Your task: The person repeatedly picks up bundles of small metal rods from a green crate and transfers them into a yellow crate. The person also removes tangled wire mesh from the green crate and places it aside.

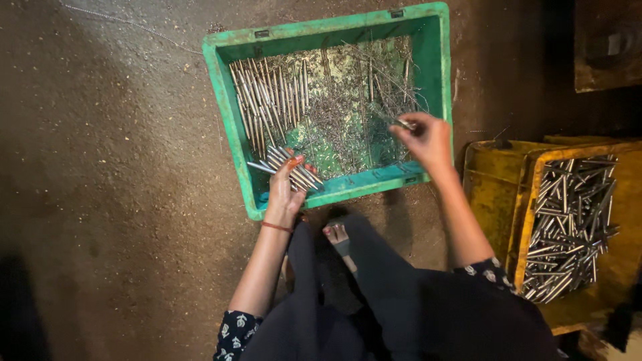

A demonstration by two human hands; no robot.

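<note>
Fingers of my left hand [286, 189] clamp a fan of thin silver metal rods [289, 167] over the green plastic crate [234, 134]; my right hand [422, 137] pinches one short metal rod [405, 124].

A yellow plastic crate [498, 194] stands at the right on the gritty brown floor [114, 167], filled with a jumbled heap of shiny metal rods [568, 227]. A dark rusty box [605, 43] sits in the upper right corner. A thin pale wire [127, 23] lies across the floor at upper left.

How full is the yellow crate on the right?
Partly full: the yellow crate holds a loose heap of metal rods, lying below its rim, with bare inner wall showing.
</note>
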